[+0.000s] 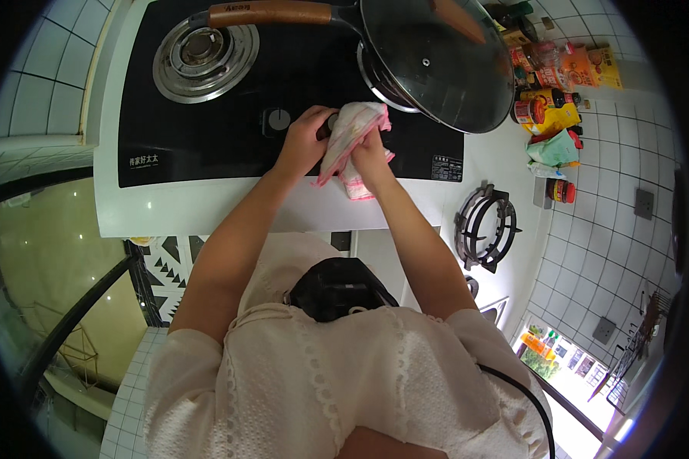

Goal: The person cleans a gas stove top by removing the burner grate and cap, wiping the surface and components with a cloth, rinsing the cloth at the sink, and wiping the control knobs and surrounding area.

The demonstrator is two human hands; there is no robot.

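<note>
A white cloth with pink edges [353, 135] is bunched in my right hand [372, 154], and part of it hangs over the front edge of the black glass gas hob [218, 155]. Close by on the left, my left hand [305, 137] has its fingers curled around a dark round control knob [325, 126]. The cloth partly covers that knob, so I cannot tell whether it is seated on the hob. Another control knob [279, 119] sits uncovered just left of my left hand.
A wok with a glass lid [436, 74] stands on the right burner, its wooden handle [270, 12] reaching left. The left burner [201, 51] has no pan support. A black pan support [487, 228] lies on the right counter. Sauce jars and packets [551, 109] line the tiled wall.
</note>
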